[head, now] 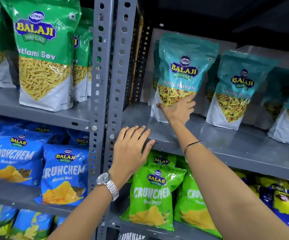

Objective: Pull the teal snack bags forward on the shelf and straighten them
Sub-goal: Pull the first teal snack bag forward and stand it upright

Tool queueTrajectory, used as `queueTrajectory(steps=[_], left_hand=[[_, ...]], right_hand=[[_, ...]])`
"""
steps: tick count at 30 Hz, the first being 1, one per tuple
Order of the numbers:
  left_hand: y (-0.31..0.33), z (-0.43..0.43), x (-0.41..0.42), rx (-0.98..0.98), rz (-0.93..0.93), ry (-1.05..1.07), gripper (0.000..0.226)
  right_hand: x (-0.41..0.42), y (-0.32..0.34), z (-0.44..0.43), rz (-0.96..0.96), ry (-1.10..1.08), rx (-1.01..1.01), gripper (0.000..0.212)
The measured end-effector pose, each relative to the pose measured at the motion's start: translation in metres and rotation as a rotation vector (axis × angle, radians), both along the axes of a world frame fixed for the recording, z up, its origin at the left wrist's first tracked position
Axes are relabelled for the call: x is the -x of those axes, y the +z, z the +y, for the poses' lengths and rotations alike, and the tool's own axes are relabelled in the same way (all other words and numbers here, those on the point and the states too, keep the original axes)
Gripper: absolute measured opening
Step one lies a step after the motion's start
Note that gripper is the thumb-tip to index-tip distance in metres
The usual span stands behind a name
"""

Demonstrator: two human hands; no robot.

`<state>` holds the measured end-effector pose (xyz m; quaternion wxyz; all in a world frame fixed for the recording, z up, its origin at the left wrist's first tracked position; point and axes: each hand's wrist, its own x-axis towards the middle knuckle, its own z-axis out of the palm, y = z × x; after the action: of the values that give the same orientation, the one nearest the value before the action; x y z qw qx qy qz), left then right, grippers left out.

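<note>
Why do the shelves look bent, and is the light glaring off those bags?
In the head view, the wide-angle lens bows the grey shelf and tilts the upright post; glare streaks the green sev bag and the teal bag that the right hand touches; the upper right corner is dark.

Teal snack bags (183,73) stand upright on the shelf (227,142) — leftmost tilted.

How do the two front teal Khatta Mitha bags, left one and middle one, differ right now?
The left teal bag has the right hand on its lower front; the middle teal bag is untouched. The left bag stands nearer the upright post and looks straighter; the middle one leans. Same branding.
</note>
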<state>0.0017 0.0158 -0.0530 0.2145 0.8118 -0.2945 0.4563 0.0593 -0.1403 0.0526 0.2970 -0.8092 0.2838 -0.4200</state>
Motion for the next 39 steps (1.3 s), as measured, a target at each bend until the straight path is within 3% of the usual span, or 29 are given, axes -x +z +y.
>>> queueTrajectory(steps=[18, 39], left_hand=[[0.007, 0.001, 0.011, -0.003, 0.079, -0.027, 0.032], [0.007, 0.002, 0.012, 0.025, 0.074, -0.046, 0.029]], right_hand=[[0.08, -0.01, 0.029, -0.03, -0.085, 0.1, 0.131], [0.107, -0.011, 0.037, 0.008, -0.098, 0.15, 0.131]])
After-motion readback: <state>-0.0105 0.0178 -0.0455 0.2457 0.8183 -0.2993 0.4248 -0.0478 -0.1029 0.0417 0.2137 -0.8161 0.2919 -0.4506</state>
